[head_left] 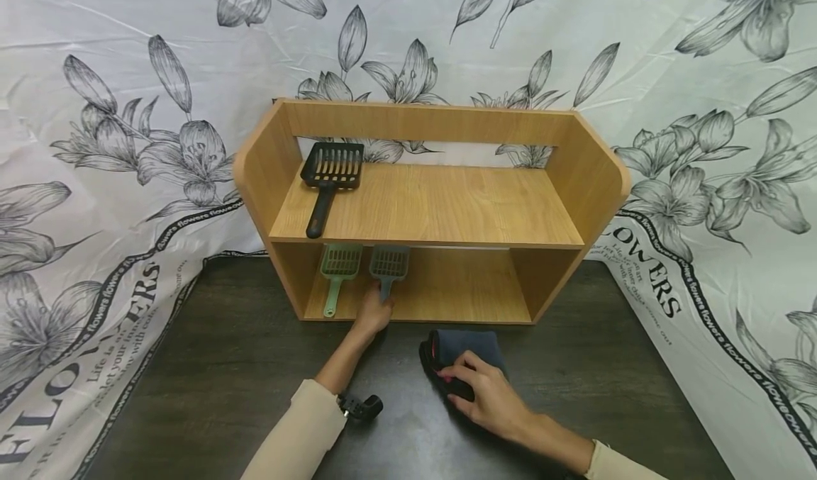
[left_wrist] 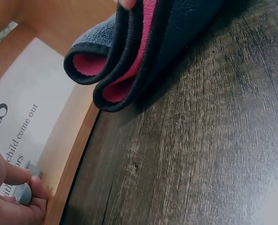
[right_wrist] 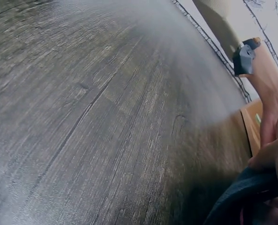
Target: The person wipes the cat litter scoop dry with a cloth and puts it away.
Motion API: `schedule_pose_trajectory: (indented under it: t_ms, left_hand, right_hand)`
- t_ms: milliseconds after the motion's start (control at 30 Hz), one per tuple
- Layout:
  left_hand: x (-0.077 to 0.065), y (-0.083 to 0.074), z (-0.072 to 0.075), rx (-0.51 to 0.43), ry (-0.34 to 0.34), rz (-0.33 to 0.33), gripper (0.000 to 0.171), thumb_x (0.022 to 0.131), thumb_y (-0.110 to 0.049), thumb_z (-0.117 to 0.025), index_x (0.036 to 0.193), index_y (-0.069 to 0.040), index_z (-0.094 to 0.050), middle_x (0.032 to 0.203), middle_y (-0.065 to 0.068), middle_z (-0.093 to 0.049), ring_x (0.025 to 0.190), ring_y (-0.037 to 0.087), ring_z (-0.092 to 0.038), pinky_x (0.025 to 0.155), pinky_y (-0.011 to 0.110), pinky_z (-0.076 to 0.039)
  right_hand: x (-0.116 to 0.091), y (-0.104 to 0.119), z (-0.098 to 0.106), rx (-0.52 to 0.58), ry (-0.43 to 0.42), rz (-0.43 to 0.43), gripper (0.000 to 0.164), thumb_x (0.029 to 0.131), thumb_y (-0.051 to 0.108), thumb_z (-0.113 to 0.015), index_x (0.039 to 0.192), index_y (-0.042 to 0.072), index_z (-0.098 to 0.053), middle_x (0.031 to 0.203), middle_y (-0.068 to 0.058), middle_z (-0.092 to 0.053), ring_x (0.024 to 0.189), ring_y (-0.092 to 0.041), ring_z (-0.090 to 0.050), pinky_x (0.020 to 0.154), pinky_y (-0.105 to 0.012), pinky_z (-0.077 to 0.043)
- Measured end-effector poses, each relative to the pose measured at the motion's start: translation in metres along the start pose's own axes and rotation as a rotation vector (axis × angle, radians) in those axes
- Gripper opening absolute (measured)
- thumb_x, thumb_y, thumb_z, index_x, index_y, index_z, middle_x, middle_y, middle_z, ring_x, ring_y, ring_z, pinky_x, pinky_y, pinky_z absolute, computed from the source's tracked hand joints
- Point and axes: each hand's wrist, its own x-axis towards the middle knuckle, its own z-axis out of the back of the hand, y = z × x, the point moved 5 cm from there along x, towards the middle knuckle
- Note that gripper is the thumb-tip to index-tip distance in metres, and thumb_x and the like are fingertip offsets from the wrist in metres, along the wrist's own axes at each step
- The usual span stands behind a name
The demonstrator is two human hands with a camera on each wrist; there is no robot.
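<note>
My left hand grips the handle of a grey-blue litter scoop on the lower shelf. The slotted head of this scoop points to the back, and the left wrist view shows the fingers curled round its handle end. A pale green litter scoop lies just to its left. In front of the shelf, my right hand pinches a folded dark blue cloth with black edging. Pink inner layers show at the folds of the cloth in the left wrist view.
A wooden two-tier shelf stands at the back of the dark wood-grain table. On its upper tier, at the left, lies a black slotted scoop. Flower-printed white fabric hangs behind and at both sides.
</note>
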Motion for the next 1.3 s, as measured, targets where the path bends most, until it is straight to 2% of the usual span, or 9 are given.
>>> schedule_pose_trajectory:
  t_ms: [133,333,467,667,867,1033,1133,1233,1300]
  left_hand:
    - [0.001,0.0,-0.002,-0.035,0.008,-0.014,0.048,0.103,0.0,-0.057,0.147,0.015,-0.042,0.135,0.036,-0.058,0.127,0.05,-0.056,0.108,0.061,-0.043]
    - [0.0,0.001,-0.002,-0.006,-0.002,-0.023,0.057,0.103,-0.002,-0.061,0.151,0.016,-0.038,0.146,0.039,-0.051,0.14,0.053,-0.047,0.115,0.062,-0.038]
    - [-0.002,-0.001,-0.001,0.032,-0.01,-0.035,0.06,0.101,-0.002,-0.064,0.152,0.017,-0.038,0.145,0.039,-0.052,0.139,0.054,-0.048,0.114,0.062,-0.039]
    - [-0.003,0.001,0.0,0.102,-0.02,-0.079,0.064,0.101,-0.004,-0.065,0.152,0.018,-0.036,0.146,0.043,-0.049,0.138,0.056,-0.048,0.114,0.063,-0.039]
    - [-0.005,0.001,-0.001,0.137,-0.021,-0.108,0.065,0.099,-0.005,-0.067,0.151,0.021,-0.037,0.146,0.044,-0.049,0.138,0.057,-0.047,0.114,0.064,-0.039]
    - [0.002,0.02,-0.006,0.195,-0.05,-0.213,0.067,0.101,-0.016,-0.065,0.151,0.019,-0.039,0.146,0.042,-0.05,0.135,0.058,-0.049,0.111,0.062,-0.042]
    - [0.0,0.025,-0.004,0.232,-0.037,-0.243,0.069,0.104,-0.023,-0.065,0.155,0.014,-0.037,0.151,0.039,-0.046,0.138,0.057,-0.046,0.112,0.062,-0.041]
    - [-0.016,0.011,0.008,0.239,0.005,-0.199,0.071,0.104,-0.024,-0.068,0.159,0.009,-0.036,0.158,0.039,-0.037,0.145,0.058,-0.038,0.114,0.067,-0.036]
    - [-0.029,0.004,0.018,0.262,0.014,-0.184,0.071,0.104,-0.024,-0.069,0.159,0.007,-0.037,0.159,0.038,-0.036,0.145,0.056,-0.038,0.113,0.068,-0.038]
  right_hand:
    - [0.0,0.001,0.0,-0.005,-0.015,0.009,0.058,0.076,0.006,-0.095,0.128,0.01,-0.071,0.11,0.003,-0.067,0.098,-0.011,-0.069,0.081,-0.033,-0.061]
    - [-0.002,0.002,-0.002,-0.008,-0.002,0.029,0.058,0.076,0.014,-0.096,0.128,0.011,-0.071,0.109,0.004,-0.07,0.097,-0.01,-0.07,0.08,-0.033,-0.061]
    - [-0.005,0.006,-0.005,-0.056,0.037,0.054,0.054,0.077,0.023,-0.096,0.125,0.012,-0.075,0.111,0.006,-0.071,0.099,-0.011,-0.07,0.079,-0.033,-0.061]
    - [-0.009,0.01,-0.011,-0.149,0.108,0.076,0.053,0.082,0.039,-0.093,0.128,0.019,-0.077,0.116,0.01,-0.068,0.102,-0.009,-0.066,0.069,-0.022,-0.056]
    - [-0.011,0.015,-0.012,-0.208,0.171,0.124,0.057,0.089,0.051,-0.084,0.134,0.018,-0.075,0.123,0.006,-0.065,0.105,-0.008,-0.061,0.062,-0.014,-0.046]
    - [-0.011,0.015,-0.003,-0.13,0.182,0.116,0.047,0.096,0.044,-0.079,0.133,0.014,-0.075,0.126,0.005,-0.066,0.11,-0.01,-0.062,0.075,-0.025,-0.057]
    - [-0.012,0.013,0.006,-0.082,0.165,0.133,0.041,0.099,0.037,-0.077,0.131,0.013,-0.075,0.128,0.003,-0.068,0.115,-0.012,-0.063,0.086,-0.034,-0.059]
    - [-0.014,0.009,0.018,-0.085,0.137,0.167,0.038,0.099,0.034,-0.077,0.131,0.012,-0.075,0.131,0.001,-0.067,0.118,-0.013,-0.063,0.089,-0.037,-0.059]
    - [-0.015,0.005,0.027,-0.105,0.11,0.177,0.038,0.098,0.032,-0.079,0.13,0.011,-0.075,0.131,0.001,-0.067,0.118,-0.014,-0.063,0.089,-0.038,-0.059]
